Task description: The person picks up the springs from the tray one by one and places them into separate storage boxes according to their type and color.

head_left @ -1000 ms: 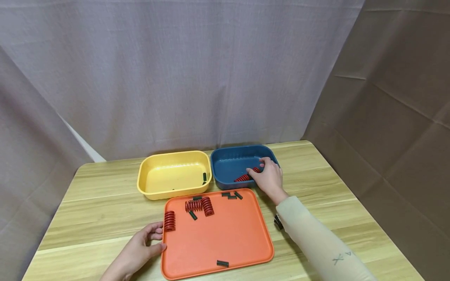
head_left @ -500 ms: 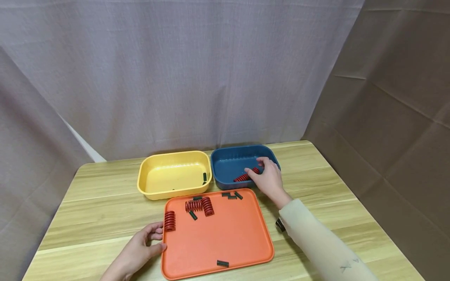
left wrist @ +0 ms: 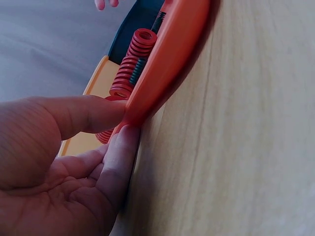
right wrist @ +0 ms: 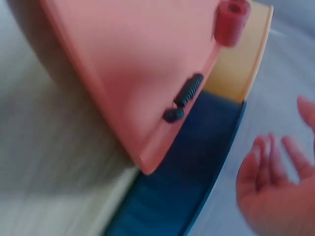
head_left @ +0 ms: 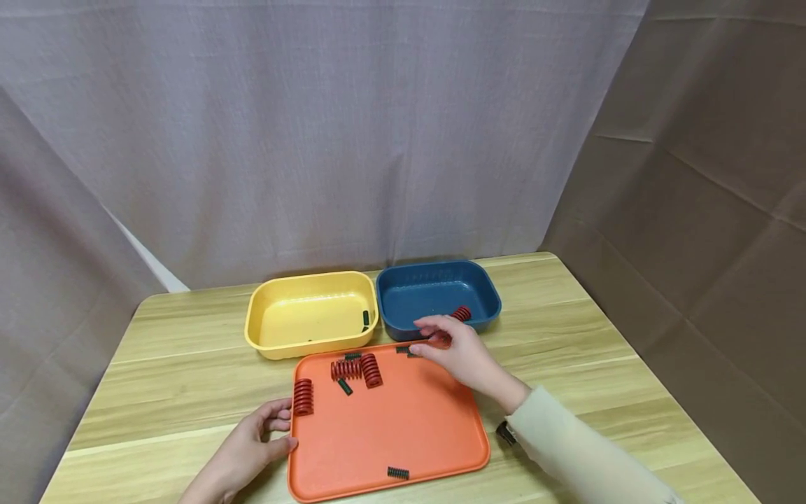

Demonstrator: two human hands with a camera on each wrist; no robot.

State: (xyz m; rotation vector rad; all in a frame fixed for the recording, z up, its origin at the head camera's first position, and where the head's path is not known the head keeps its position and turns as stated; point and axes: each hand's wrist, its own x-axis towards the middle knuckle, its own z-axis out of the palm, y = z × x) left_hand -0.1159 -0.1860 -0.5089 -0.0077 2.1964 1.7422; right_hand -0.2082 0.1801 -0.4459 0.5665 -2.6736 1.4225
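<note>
My left hand [head_left: 248, 448] pinches the left rim of the orange tray [head_left: 415, 420]; in the left wrist view the thumb lies on the rim and fingers reach under it. Above the tray's far right part is my right hand [head_left: 462, 355], fingers loosely bent, nothing held. Near it lie small dark green springs [right wrist: 189, 89], partly hidden in the head view. Large red springs stay on the tray: one at the left edge [head_left: 303, 397], two [head_left: 371, 369] farther back. Another dark green spring [head_left: 398, 473] lies by the near rim.
Behind the tray stand a yellow bin [head_left: 302, 315] with dark green springs [head_left: 366, 318] and a blue bin [head_left: 415, 280] with red springs [head_left: 462, 313], partly covered by my hand. A black object [head_left: 506, 432] shows beside the right sleeve. Grey cloth hangs behind the wooden table.
My right hand has left the red springs in the blue bin and come back leftward and nearer, over the tray's far right part. The left hand has stayed at the rim.
</note>
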